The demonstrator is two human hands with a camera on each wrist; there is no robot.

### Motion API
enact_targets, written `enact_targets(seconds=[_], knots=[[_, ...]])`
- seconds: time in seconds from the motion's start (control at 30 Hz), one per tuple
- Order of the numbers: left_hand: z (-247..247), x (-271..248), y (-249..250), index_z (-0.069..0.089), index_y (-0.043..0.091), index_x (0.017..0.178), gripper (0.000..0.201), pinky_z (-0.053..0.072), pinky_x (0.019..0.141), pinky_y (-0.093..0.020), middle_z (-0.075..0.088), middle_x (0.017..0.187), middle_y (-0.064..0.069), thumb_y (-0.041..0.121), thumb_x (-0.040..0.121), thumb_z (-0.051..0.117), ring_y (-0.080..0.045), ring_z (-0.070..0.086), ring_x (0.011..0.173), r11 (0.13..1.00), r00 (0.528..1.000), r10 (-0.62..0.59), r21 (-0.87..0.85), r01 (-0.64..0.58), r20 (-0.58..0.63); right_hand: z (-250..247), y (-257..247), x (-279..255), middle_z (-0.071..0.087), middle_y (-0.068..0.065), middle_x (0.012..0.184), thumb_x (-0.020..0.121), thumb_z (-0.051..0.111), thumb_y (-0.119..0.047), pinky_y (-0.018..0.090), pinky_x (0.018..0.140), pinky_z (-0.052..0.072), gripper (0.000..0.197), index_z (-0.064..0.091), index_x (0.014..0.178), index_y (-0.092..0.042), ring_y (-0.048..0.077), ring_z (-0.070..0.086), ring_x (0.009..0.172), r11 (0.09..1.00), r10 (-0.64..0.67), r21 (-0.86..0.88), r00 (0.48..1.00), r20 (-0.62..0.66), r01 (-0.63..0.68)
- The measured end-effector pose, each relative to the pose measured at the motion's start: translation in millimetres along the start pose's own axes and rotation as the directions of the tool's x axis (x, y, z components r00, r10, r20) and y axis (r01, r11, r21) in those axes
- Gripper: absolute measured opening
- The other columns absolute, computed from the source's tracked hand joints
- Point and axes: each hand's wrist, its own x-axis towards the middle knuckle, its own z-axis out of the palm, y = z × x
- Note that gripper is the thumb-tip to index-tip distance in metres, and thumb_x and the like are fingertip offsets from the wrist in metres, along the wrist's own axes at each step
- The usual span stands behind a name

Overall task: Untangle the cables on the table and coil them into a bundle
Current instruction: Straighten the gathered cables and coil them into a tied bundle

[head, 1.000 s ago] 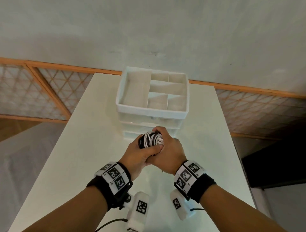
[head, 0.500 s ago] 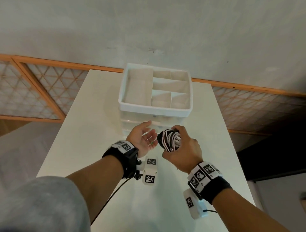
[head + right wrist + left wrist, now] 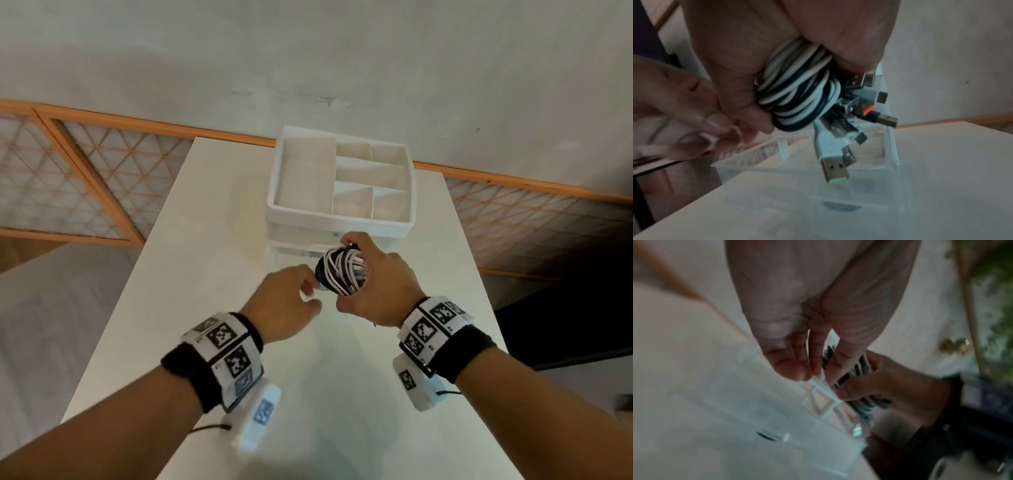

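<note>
Black-and-white coil: the cable bundle [image 3: 342,272] is wound tight, black and white strands side by side, held in the air just in front of the drawer organizer and above the table.
Plugs: several connector ends [image 3: 835,168] hang loose out of the bottom of the coil; none is tucked in or tied that I can see.
Right hand: the right hand [image 3: 380,287] is clamped around the bundle, fingers over the far side and thumb on the near side.
Left hand: the left hand [image 3: 284,303] sits just beside the bundle, its fingertips [image 3: 797,369] drawn together at the clear handle of a drawer; blur hides whether they pinch it or only touch it.
Organizer: the white drawer organizer [image 3: 342,224] stands at the far end of the table, its top compartments holding nothing that shows.
Table: the white table [image 3: 205,274] shows no loose cable on the part in view.
Progress: judging by this, untangling and coiling look done; what seems left is securing the loose ends or putting the bundle down, possibly into a drawer.
</note>
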Motion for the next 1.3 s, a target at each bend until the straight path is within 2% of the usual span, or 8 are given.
enact_targets(seconds=[0.13, 0.23, 0.33, 0.47, 0.8, 1.03, 1.2, 1.3], knots=[[4, -3, -10, 0.048, 0.016, 0.141, 0.058, 0.041, 0.104, -0.039, 0.055, 0.134, -0.004, 0.048, 0.094, 0.052, -0.026, 0.037, 0.129, 0.823, 0.978, -0.04, 0.562, -0.084, 0.205, 7, -13, 18, 0.066, -0.002, 0.094, 0.053, 0.078, -0.041, 0.039, 0.071, 0.059, 0.086, 0.029, 0.123, -0.035, 0.026, 0.065, 0.078, 0.99, -0.009, -0.138, 0.997, 0.072, 0.019], [6, -7, -15, 0.052, 0.014, 0.137, 0.057, 0.044, 0.102, -0.039, 0.058, 0.135, -0.005, 0.052, 0.095, 0.048, -0.022, 0.045, 0.128, 0.891, 0.971, -0.049, 0.45, -0.063, 0.232, 15, -20, 28, 0.064, -0.003, 0.088, 0.054, 0.078, -0.04, 0.034, 0.067, 0.055, 0.083, 0.03, 0.121, -0.029, 0.025, 0.062, 0.074, 0.969, -0.045, -0.237, 0.992, 0.119, 0.072], [-11, 0, -12, 0.044, 0.012, 0.135, 0.065, 0.045, 0.084, -0.029, 0.059, 0.129, -0.006, 0.057, 0.09, 0.056, -0.021, 0.057, 0.108, 0.975, 0.995, -0.085, 0.21, 0.073, 0.046, 23, -25, 36, 0.061, -0.003, 0.088, 0.057, 0.081, -0.041, 0.034, 0.068, 0.053, 0.085, 0.031, 0.123, -0.025, 0.025, 0.063, 0.078, 0.931, -0.059, -0.34, 0.976, 0.209, 0.129], [-16, 20, -11, 0.014, 0.021, 0.156, 0.083, 0.036, 0.1, -0.028, 0.041, 0.15, -0.008, 0.045, 0.092, 0.062, -0.026, 0.046, 0.134, 1.0, 1.0, -0.01, -0.02, 0.01, 0.004, 34, -30, 48, 0.06, -0.002, 0.084, 0.059, 0.081, -0.034, 0.036, 0.066, 0.057, 0.081, 0.034, 0.123, -0.02, 0.022, 0.062, 0.073, 0.924, 0.016, -0.362, 0.933, 0.359, 0.123], [18, 49, -29, 0.034, 0.028, 0.153, 0.056, 0.038, 0.109, -0.034, 0.043, 0.151, 0.001, 0.028, 0.099, 0.05, -0.023, 0.047, 0.132, 0.984, 0.995, 0.09, 0.152, -0.094, 0.034, 52, -8, 56, 0.061, 0.004, 0.112, 0.065, 0.085, -0.048, 0.035, 0.085, 0.055, 0.093, 0.036, 0.133, -0.008, 0.025, 0.062, 0.103, 0.984, 0.078, -0.176, 0.909, 0.409, -0.005], [34, 64, -33, 0.02, 0.024, 0.156, 0.061, 0.039, 0.108, -0.043, 0.035, 0.154, -0.006, 0.039, 0.101, 0.044, -0.034, 0.042, 0.131, 0.924, 0.994, 0.048, 0.374, -0.083, 0.1, 25, 6, 23, 0.059, -0.004, 0.122, 0.074, 0.07, -0.06, 0.041, 0.099, 0.049, 0.06, 0.056, 0.123, -0.029, 0.017, 0.055, 0.113, 0.982, -0.083, -0.144, 0.963, 0.258, 0.123], [34, 70, -37, 0.026, 0.028, 0.155, 0.058, 0.037, 0.109, -0.043, 0.041, 0.15, -0.006, 0.045, 0.101, 0.042, -0.033, 0.043, 0.13, 0.941, 0.996, 0.054, 0.331, -0.076, 0.076, 49, 17, -36, 0.01, 0.009, 0.165, 0.095, 0.055, -0.049, 0.041, 0.118, 0.031, 0.073, 0.022, 0.155, -0.023, 0.028, 0.019, 0.15, 0.912, -0.139, -0.349, 0.962, 0.235, 0.217], [33, 69, -34, 0.029, 0.029, 0.154, 0.058, 0.039, 0.108, -0.042, 0.045, 0.146, -0.006, 0.046, 0.1, 0.043, -0.03, 0.046, 0.127, 0.946, 0.996, 0.062, 0.314, -0.081, 0.071, 82, 34, -48, 0.015, 0.02, 0.163, 0.099, 0.047, -0.032, 0.046, 0.115, 0.037, 0.06, 0.032, 0.152, -0.009, 0.035, 0.025, 0.148, 0.884, -0.189, -0.418, 0.978, 0.09, 0.209]])
